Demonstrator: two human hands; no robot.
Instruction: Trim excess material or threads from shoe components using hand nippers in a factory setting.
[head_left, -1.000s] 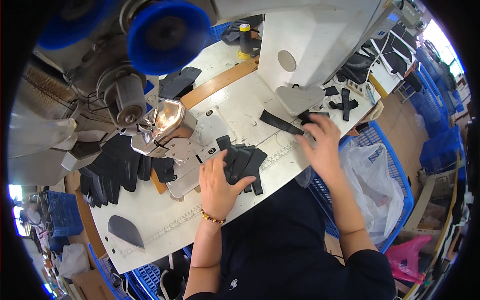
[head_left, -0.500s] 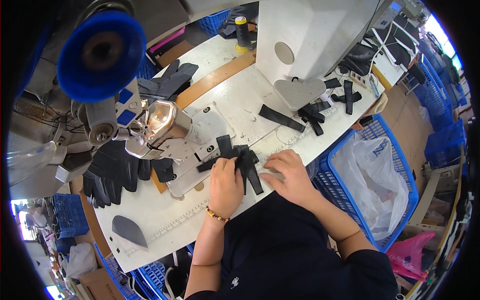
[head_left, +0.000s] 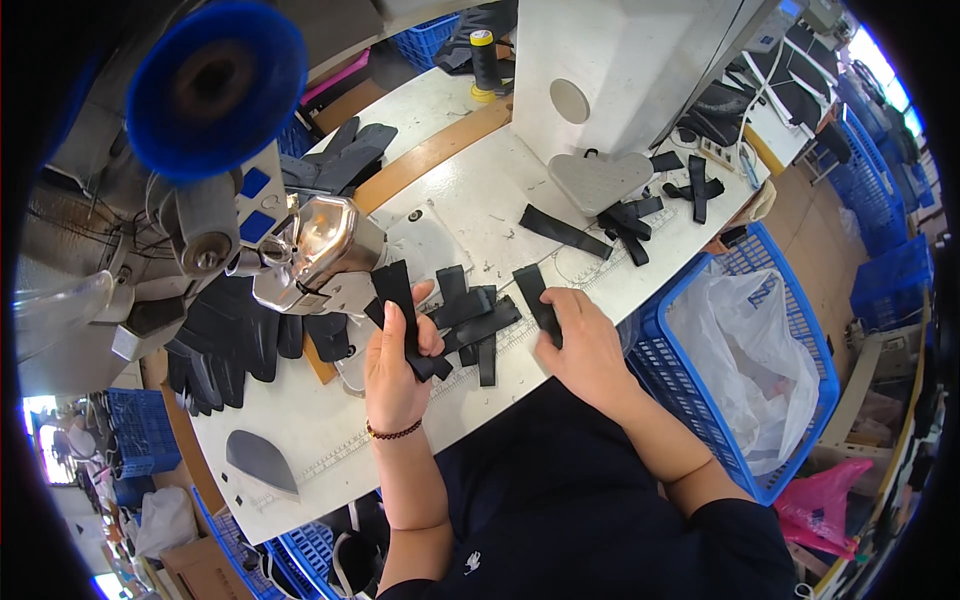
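Several short black fabric strips (head_left: 483, 324) lie crossed in a pile on the white sewing-machine table, between my two hands. My left hand (head_left: 398, 370) is closed round black strips (head_left: 398, 292), which stand up between its thumb and fingers. How many it holds I cannot tell. To the right of the pile, my right hand (head_left: 585, 345) pinches a single black strip (head_left: 535, 290) by its near end, the far end pointing away from me. The metal sewing-machine head (head_left: 325, 250) is just beyond my left hand.
More black strips (head_left: 565, 232) lie by a grey heart-shaped pad (head_left: 600, 182). Dark cut pieces (head_left: 235, 330) are heaped at left, with a grey curved piece (head_left: 258, 460) nearer. A blue basket (head_left: 650, 340) stands at right. A thread cone (head_left: 484, 62) stands at the back.
My left hand has moved left off the pile, lifting black strips. My right hand, earlier without a strip showing in it, now pinches one. The pile has spread out.
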